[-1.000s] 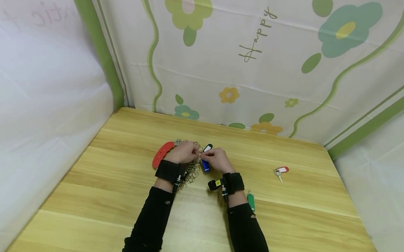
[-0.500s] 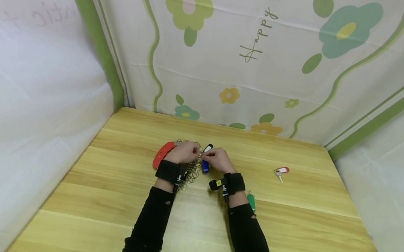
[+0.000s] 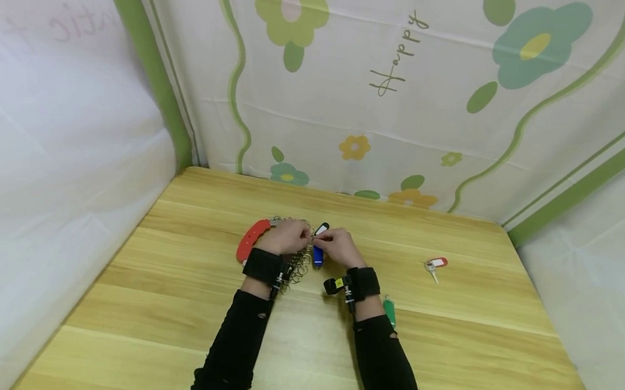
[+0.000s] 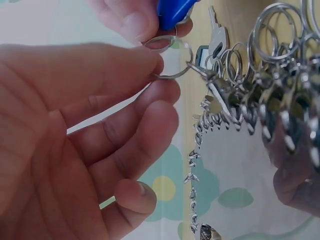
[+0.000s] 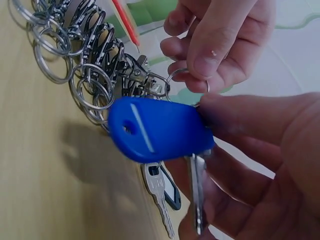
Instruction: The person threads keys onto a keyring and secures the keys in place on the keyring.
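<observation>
My left hand [image 3: 288,236] pinches a metal split ring [image 4: 176,75] between thumb and forefinger. That ring hangs from a metal clasp [image 5: 145,77], one of several on a chain. Facing it, my right hand [image 3: 339,247] pinches the end of a blue key tag [image 5: 155,127], with a silver key [image 5: 196,195] hanging beside it. The fingertips of both hands are close together at the ring. Whether the tag's own ring is threaded onto the split ring cannot be made out. The bunch of clasps and rings [image 3: 301,265] lies below and beside my left hand.
A red curved handle [image 3: 252,239] lies left of my left hand. Behind the hands is a black-edged key tag [image 3: 321,229] with a key [image 5: 156,187]. To the right lie a red key tag [image 3: 437,262] with a key and a green tag [image 3: 389,312].
My left hand and wrist have shifted very slightly to the right. Both hands keep their pinch near the ring, and the other tags have stayed in place.
</observation>
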A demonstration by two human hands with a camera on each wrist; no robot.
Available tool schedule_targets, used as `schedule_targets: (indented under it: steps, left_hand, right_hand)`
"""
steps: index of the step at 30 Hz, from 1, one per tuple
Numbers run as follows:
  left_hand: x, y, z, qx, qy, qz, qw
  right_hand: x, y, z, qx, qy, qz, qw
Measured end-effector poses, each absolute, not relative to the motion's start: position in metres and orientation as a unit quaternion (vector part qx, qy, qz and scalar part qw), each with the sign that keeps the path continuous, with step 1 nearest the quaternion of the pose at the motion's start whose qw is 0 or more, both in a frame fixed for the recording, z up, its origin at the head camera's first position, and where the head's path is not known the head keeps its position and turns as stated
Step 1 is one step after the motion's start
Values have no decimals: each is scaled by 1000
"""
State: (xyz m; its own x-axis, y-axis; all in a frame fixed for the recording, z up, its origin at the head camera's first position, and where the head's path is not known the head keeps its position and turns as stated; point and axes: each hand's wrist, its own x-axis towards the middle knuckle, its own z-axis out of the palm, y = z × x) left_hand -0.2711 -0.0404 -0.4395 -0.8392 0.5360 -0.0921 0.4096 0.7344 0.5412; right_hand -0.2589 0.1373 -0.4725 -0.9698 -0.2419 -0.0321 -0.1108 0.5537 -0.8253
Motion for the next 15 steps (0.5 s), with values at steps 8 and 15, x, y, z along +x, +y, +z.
schedule_targets:
  steps: [8,15]
  left_hand:
    - [-269,-36,-437,242,929,250,122]
    - [-268,-38,-436,244,924,267,126]
  right_hand:
    - [-257,136,-473,-112,876,-458,97]
    - [-259,136,-476,-124,878,-455,87]
